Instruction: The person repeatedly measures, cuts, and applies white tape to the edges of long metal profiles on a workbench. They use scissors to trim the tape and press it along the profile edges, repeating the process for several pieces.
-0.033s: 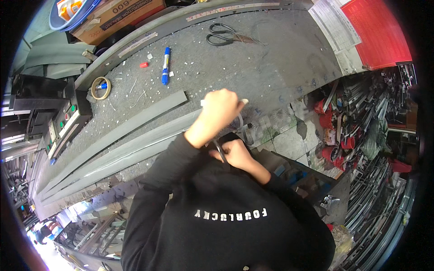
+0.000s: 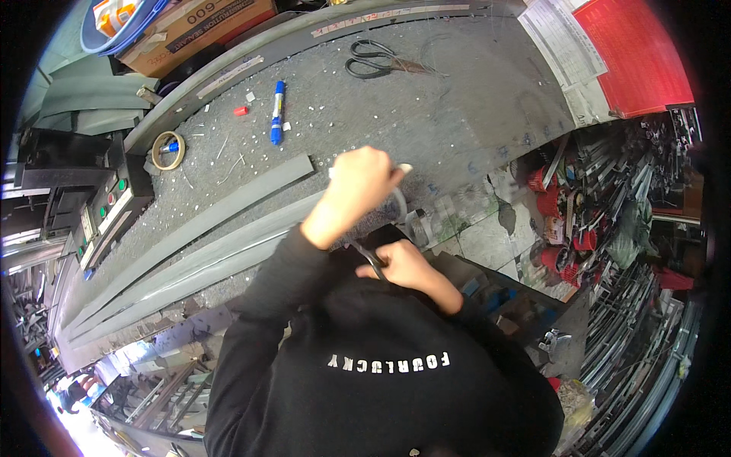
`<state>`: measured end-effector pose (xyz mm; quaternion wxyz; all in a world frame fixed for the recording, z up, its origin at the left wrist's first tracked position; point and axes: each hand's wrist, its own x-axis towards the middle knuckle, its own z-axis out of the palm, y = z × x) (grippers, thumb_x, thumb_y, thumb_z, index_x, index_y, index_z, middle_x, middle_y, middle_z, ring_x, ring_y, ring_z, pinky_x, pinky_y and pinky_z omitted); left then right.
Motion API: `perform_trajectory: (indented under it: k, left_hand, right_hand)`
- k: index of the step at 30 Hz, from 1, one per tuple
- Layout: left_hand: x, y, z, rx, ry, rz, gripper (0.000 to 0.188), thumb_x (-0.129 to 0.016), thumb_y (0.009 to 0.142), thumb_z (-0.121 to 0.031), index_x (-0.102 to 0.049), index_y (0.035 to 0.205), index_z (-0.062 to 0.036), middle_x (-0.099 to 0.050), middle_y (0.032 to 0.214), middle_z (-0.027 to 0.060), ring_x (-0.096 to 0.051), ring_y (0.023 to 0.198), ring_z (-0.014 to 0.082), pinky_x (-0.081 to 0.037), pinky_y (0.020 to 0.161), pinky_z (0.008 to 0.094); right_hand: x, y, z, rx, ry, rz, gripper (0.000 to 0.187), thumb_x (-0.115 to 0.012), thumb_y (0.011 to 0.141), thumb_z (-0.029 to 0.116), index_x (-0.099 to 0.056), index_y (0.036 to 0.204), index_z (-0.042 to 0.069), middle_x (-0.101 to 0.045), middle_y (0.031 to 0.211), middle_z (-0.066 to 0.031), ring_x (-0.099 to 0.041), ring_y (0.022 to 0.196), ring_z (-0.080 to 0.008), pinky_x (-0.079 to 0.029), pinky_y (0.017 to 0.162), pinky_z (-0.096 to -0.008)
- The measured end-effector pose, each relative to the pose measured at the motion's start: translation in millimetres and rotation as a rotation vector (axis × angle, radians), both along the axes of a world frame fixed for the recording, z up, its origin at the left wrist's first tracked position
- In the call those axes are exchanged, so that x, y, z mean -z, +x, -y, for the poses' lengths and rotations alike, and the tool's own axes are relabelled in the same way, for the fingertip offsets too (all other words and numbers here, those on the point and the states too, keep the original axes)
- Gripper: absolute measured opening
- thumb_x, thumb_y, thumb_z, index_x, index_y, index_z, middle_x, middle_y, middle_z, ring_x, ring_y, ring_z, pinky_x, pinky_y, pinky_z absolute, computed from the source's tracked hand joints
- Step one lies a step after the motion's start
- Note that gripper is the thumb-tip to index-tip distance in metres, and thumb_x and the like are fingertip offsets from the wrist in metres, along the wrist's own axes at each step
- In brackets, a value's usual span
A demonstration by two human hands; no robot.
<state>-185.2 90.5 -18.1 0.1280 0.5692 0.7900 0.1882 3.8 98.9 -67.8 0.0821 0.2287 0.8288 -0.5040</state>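
Note:
My left hand (image 2: 356,183) is closed in a fist above the front edge of the grey workbench (image 2: 434,114). A pale end pokes out by its thumb, and a translucent pale strip (image 2: 401,202) curves down beside it; most of what it grips is hidden. Closer to my body, my right hand (image 2: 403,264) is closed around a dark, slim tool (image 2: 371,260) with a greyish tip pointing up and left. Its exact kind is not clear. Long grey flat strips (image 2: 228,202) lie on the bench left of my left hand.
Black-handled scissors (image 2: 373,61), a blue marker (image 2: 278,114), a red cap (image 2: 241,111) and a tape roll (image 2: 168,151) lie on the bench among white scraps. A button control box (image 2: 114,206) stands left. Red baskets (image 2: 548,202) and metal profiles (image 2: 632,358) fill the right.
My left fist has shifted slightly left. My right hand has moved a little right and down with the dark tool, whose greyish tip now shows more.

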Motion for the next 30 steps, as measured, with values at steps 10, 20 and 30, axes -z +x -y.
perform_trajectory:
  k: [10,20,30]
  left_hand:
    - [-18.1,-26.6,117.3,-0.115,-0.197,0.702,0.055,-0.065,0.091,-0.036,-0.044,0.057,0.0023,-0.025,0.055,0.0024,-0.026,0.054,0.0096,-0.026,0.047,0.034]
    - [-49.3,86.0,96.4,-0.248,-0.222,0.549,0.037,-0.066,0.082,-0.037,-0.064,0.069,-0.0027,-0.058,0.06,0.0159,-0.059,0.06,0.0366,-0.046,0.056,0.042]
    - [-66.2,150.4,31.1,-0.557,0.407,0.632,0.022,-0.061,0.089,-0.018,-0.063,0.105,-0.0034,-0.063,0.094,0.0097,-0.06,0.079,0.0216,-0.047,0.072,0.0328]
  right_hand:
    - [-86.3,0.3,-125.7,0.103,0.803,0.198,0.046,-0.083,0.063,0.038,-0.065,0.079,-0.002,-0.064,0.071,-0.0204,-0.065,0.069,-0.036,-0.048,0.062,-0.045]
    - [-23.0,-57.2,-175.1,-0.246,0.311,-0.286,0.032,-0.069,0.083,0.011,-0.063,0.113,0.005,-0.068,0.101,-0.0119,-0.067,0.089,-0.0309,-0.053,0.077,-0.04]
    - [1.5,91.3,-207.8,-0.477,0.139,-0.313,0.021,-0.064,0.083,0.009,-0.06,0.103,0.008,-0.065,0.099,-0.0126,-0.061,0.096,-0.0352,-0.05,0.08,-0.04]
